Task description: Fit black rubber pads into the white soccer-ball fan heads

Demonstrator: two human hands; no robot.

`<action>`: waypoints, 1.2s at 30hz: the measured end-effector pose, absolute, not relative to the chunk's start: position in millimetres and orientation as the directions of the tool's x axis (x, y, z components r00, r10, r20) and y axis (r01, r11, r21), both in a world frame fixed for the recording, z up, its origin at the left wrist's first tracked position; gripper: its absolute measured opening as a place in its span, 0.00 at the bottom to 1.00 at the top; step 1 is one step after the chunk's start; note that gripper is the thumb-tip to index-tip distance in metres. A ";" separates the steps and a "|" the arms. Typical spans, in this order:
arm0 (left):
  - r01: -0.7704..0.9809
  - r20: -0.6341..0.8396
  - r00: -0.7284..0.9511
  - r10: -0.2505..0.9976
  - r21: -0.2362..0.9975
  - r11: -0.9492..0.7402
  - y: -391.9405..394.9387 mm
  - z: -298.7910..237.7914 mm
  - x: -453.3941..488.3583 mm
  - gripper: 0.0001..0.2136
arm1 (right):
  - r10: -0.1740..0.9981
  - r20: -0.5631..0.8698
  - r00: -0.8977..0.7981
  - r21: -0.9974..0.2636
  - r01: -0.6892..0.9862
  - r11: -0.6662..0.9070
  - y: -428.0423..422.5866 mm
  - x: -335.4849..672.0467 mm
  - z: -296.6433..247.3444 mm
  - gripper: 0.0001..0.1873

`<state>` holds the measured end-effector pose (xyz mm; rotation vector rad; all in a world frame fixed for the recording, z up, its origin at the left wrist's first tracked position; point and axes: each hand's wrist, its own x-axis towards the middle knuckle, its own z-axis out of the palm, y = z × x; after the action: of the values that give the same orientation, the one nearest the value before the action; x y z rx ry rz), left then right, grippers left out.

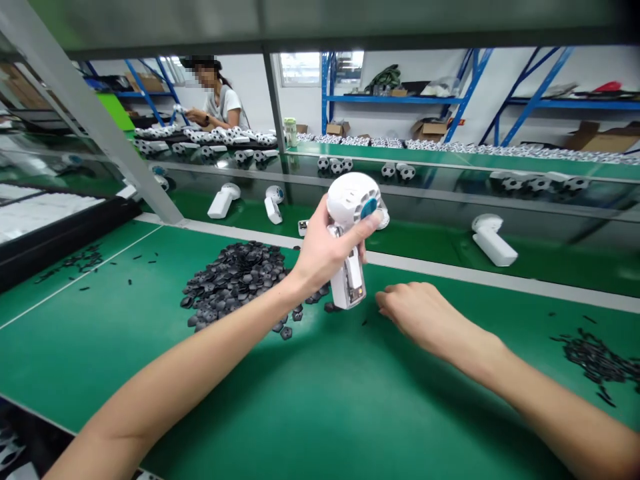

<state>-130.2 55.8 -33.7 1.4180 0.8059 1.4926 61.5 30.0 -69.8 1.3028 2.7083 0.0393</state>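
The handheld fan [347,207] is smooth, glossy white plastic, with a shiny blue plastic disc [369,208] set into its head. At nine o'clock, the heap of small black parts [233,283] looks matt, perhaps rubber or plastic, while the green surface [320,407] beneath has a smooth mat finish with a faint sheen. At twelve o'clock, the blue painted metal shelving [395,99] holds brown corrugated cardboard boxes [429,128].
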 end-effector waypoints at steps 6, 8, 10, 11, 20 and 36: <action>-0.193 0.231 0.124 0.965 0.960 -0.205 53.5 -51.0 -124.0 0.27 | 0.768 -0.071 -0.636 -0.065 0.772 0.633 39.6 67.9 -60.4 0.11; -0.157 0.212 0.126 0.969 0.969 -0.192 52.6 -55.9 -122.0 0.27 | 0.799 -0.015 -0.601 -0.145 0.792 0.592 43.0 81.7 -48.8 0.10; -0.133 0.208 0.116 0.971 0.972 -0.192 50.1 -58.6 -119.4 0.26 | 0.842 0.115 -0.528 -0.334 0.777 0.533 44.0 94.6 -33.4 0.09; -0.132 0.204 0.106 0.973 0.973 -0.189 48.4 -59.3 -118.0 0.25 | 0.858 0.184 -0.479 -0.453 0.733 0.507 43.3 99.1 -25.3 0.09; -0.070 0.254 -0.040 0.966 0.964 -0.256 38.7 -69.8 -112.7 0.24 | 0.920 0.221 -0.324 -0.968 0.040 0.247 32.9 80.1 -12.7 0.11; 0.022 0.319 -0.007 0.948 0.948 -0.319 34.3 -74.7 -111.9 0.18 | 0.934 0.209 -0.288 -0.969 0.065 0.237 37.0 67.5 -41.1 0.14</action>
<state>-111.9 34.3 -74.7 1.4555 1.0616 1.4430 67.5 37.0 -41.1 1.7787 2.9433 -2.1972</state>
